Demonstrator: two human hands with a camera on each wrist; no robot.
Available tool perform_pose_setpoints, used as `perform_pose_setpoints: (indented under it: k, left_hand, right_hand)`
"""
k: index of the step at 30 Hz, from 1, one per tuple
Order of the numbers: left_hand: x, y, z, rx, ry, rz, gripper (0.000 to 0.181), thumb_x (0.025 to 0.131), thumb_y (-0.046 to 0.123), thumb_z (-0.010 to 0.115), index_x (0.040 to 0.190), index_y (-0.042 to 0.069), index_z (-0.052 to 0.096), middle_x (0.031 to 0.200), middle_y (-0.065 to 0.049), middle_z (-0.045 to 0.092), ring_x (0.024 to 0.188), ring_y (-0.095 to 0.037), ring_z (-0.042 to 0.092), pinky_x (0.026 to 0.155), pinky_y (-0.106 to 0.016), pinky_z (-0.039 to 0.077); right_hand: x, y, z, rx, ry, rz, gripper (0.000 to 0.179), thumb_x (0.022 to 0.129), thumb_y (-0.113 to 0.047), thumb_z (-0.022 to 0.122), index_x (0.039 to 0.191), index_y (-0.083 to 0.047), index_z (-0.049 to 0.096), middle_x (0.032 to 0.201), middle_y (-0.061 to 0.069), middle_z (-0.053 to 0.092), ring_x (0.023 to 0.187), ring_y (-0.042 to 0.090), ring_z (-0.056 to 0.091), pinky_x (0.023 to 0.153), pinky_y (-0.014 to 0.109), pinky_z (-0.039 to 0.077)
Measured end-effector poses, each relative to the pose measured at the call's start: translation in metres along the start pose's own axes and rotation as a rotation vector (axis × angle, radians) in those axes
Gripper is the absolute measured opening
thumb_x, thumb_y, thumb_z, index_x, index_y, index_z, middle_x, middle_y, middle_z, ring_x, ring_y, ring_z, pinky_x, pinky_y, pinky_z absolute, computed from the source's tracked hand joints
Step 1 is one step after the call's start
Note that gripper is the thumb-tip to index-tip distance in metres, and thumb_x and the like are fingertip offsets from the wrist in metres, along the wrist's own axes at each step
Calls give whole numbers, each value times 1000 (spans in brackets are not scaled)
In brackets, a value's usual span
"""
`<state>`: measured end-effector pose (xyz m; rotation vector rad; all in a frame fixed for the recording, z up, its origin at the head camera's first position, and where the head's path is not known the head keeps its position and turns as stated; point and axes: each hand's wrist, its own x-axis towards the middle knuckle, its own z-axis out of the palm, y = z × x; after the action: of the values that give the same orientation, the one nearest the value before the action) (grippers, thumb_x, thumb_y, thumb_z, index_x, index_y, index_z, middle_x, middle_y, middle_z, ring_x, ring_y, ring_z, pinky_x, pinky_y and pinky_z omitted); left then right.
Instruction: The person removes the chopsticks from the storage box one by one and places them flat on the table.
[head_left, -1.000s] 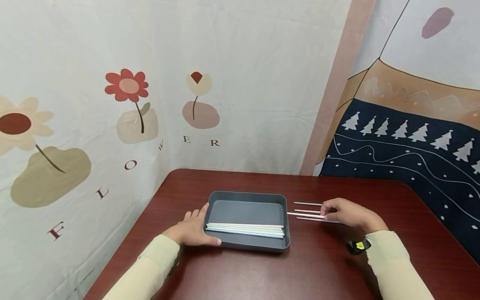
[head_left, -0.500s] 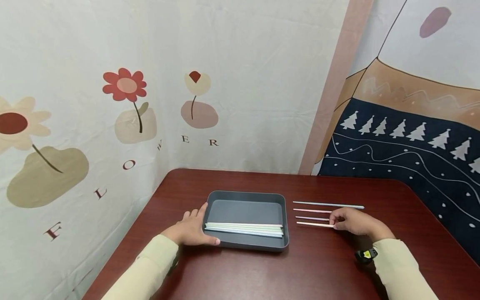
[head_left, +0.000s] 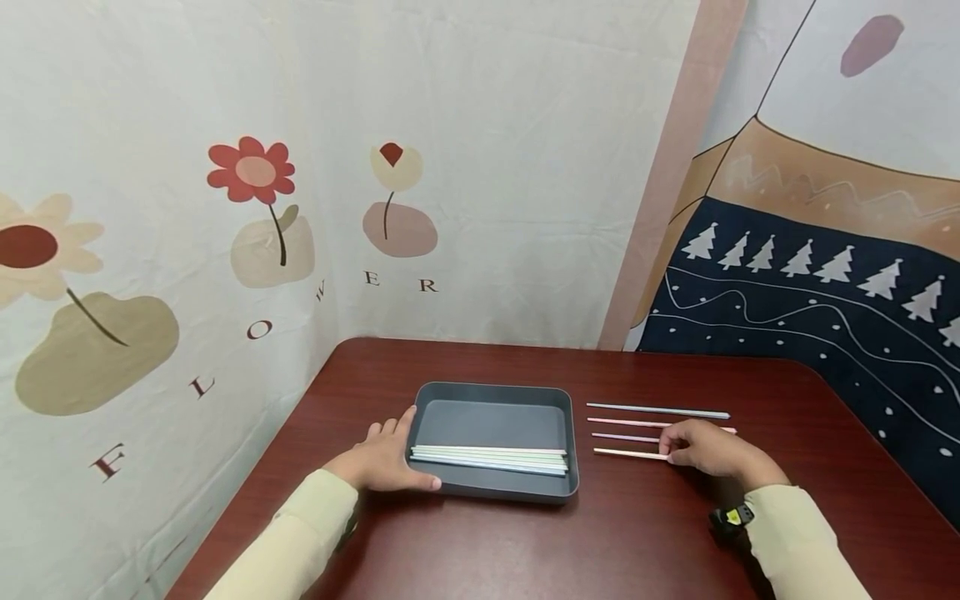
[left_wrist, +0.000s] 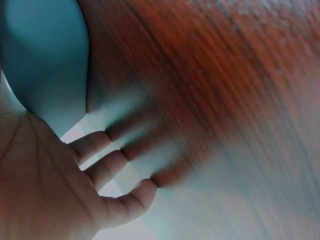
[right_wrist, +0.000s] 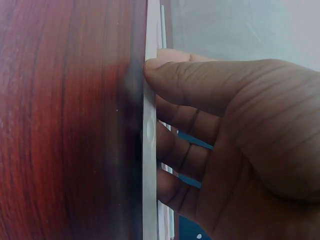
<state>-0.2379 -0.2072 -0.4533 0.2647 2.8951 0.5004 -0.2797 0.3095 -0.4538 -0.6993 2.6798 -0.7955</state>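
A white chopstick (head_left: 628, 453) lies pinched between the thumb and index finger of my right hand (head_left: 714, 454), low at the table to the right of the tray. In the right wrist view, the chopstick (right_wrist: 149, 165) runs past the thumb, with the other fingers behind it. Just beyond it lie a purple chopstick (head_left: 622, 437), a pink chopstick (head_left: 618, 422) and a blue-grey chopstick (head_left: 660, 410), roughly parallel. My left hand (head_left: 386, 461) rests spread against the left end of the grey tray (head_left: 495, 395), thumb at the front wall. Several pale chopsticks (head_left: 487, 458) lie together inside the tray.
The dark red wooden table (head_left: 510, 550) has rounded far corners. Behind it hangs a pale curtain (head_left: 510, 167) printed with flowers, and at the right a dark blue panel (head_left: 787, 333) with white trees. A black wrist device (head_left: 731, 517) sits at my right sleeve.
My right hand has moved right and toward me with the white chopstick, from beside the tray's edge to the near side of the row. The left hand and tray stay still.
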Motion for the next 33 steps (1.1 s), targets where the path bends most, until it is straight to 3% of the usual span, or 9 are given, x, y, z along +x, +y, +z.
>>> perform_pose_setpoints:
  k: [8, 17, 22, 33]
  left_hand:
    - [0, -1, 0, -3, 2, 4, 139, 59, 77, 77, 158, 3, 14, 143, -20, 43, 125, -39, 38, 89, -59, 44]
    - [0, -1, 1, -1, 7, 0, 139, 58, 77, 77, 158, 4, 14, 143, -20, 42, 126, -39, 38, 89, -59, 44]
    - [1, -2, 1, 10, 6, -4, 139, 58, 78, 76, 158, 4, 14, 142, -19, 43, 124, -38, 39, 88, -58, 44]
    - [0, -1, -1, 0, 7, 14, 139, 59, 77, 77, 158, 2, 15, 141, -21, 44, 124, -40, 39, 89, -59, 44]
  right_hand:
    - [-1, -3, -1, -8, 12, 24, 15, 90, -1, 66, 88, -15, 65, 76, -3, 53, 67, 15, 46, 62, 32, 39]
    - [6, -15, -6, -27, 29, -41, 12, 91, -2, 65, 92, -14, 64, 78, -5, 55, 71, 12, 49, 65, 30, 41]
    - [21, -30, -7, -55, 35, -83, 9, 92, -5, 66, 94, -14, 67, 84, -8, 60, 78, 13, 52, 70, 31, 44]
    - [69, -85, 2, 32, 27, -166, 9, 95, -11, 66, 102, -16, 69, 89, -7, 63, 84, 17, 57, 75, 36, 48]
